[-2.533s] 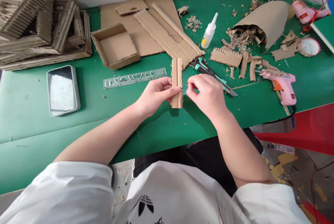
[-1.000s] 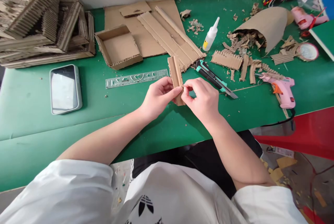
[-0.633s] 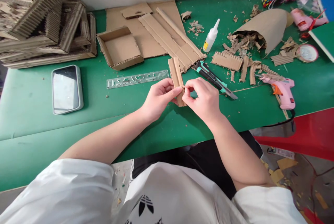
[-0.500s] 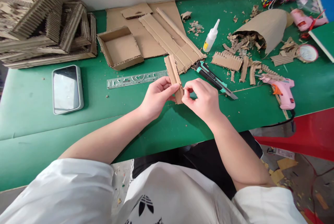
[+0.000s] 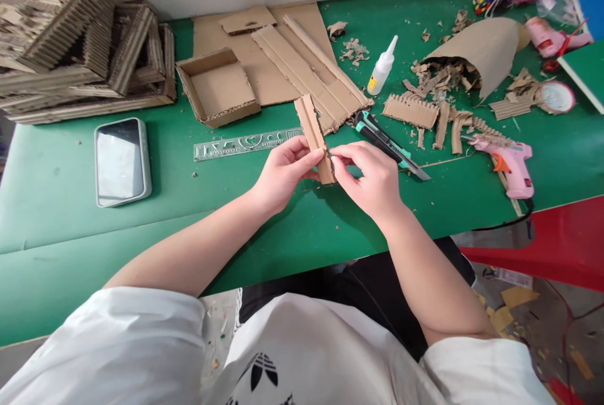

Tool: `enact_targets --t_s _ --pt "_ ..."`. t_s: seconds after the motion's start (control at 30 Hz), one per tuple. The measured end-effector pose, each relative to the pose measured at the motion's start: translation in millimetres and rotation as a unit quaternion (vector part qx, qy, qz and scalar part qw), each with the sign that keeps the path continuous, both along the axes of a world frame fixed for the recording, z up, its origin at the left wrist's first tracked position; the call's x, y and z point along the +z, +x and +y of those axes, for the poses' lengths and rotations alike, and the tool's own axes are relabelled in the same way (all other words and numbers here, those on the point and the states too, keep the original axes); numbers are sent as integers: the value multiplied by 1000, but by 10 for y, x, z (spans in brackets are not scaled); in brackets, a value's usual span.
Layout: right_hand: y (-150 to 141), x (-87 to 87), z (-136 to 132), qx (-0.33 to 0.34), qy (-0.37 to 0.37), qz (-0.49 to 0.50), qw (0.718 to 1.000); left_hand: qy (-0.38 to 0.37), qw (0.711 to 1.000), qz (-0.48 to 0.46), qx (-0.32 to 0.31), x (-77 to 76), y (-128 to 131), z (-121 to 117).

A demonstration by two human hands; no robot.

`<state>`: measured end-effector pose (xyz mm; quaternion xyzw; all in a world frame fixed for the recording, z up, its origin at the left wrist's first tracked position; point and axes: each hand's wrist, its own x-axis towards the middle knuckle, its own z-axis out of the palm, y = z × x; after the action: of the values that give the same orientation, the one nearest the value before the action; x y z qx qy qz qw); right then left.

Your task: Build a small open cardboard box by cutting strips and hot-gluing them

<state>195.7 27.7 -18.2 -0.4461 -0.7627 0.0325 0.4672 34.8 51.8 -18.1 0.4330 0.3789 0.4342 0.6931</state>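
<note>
A narrow cardboard strip point(image 5: 312, 128) with a lengthwise crease and ragged edges is held above the green table, its top leaning left. My left hand point(image 5: 282, 173) grips it from the left, thumb on the front face and fingers behind. At the strip's right edge, my right hand point(image 5: 370, 175) has thumb and forefinger close together against the torn side; whatever they pinch is too small to make out. Just beyond the right hand lies a utility knife point(image 5: 389, 144) with its blade out. A clear plastic ruler point(image 5: 245, 143) lies left of the strip.
A cardboard tray point(image 5: 219, 85) and cut cardboard sheets point(image 5: 302, 65) lie behind the hands. At left are a phone point(image 5: 121, 163) and stacked corrugated frames point(image 5: 89, 46). To the right are a glue bottle point(image 5: 381, 66), cardboard scraps point(image 5: 410, 108) and a pink glue gun point(image 5: 512, 163).
My right hand has come in from apart to the strip's right edge, and its fingers have shifted there. The strip has tilted from upright to leaning left. The camera view has shifted slightly.
</note>
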Motion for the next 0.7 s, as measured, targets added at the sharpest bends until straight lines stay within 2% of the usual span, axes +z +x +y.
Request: enact_targets --t_s 0.3,0.43,0.6,0.7 --pt "-67 -62 -5 -95 61 -114 987 33 999 23 8 -16 19 -29" --pt "-73 -56 -10 -86 74 -109 988 8 1000 4 10 -5 13 -26" --pt "-30 -34 -12 -44 57 -77 994 2 998 -17 66 30 -37 76" --pt "-12 -19 -4 -28 22 -55 998 5 998 -31 49 36 -39 96"
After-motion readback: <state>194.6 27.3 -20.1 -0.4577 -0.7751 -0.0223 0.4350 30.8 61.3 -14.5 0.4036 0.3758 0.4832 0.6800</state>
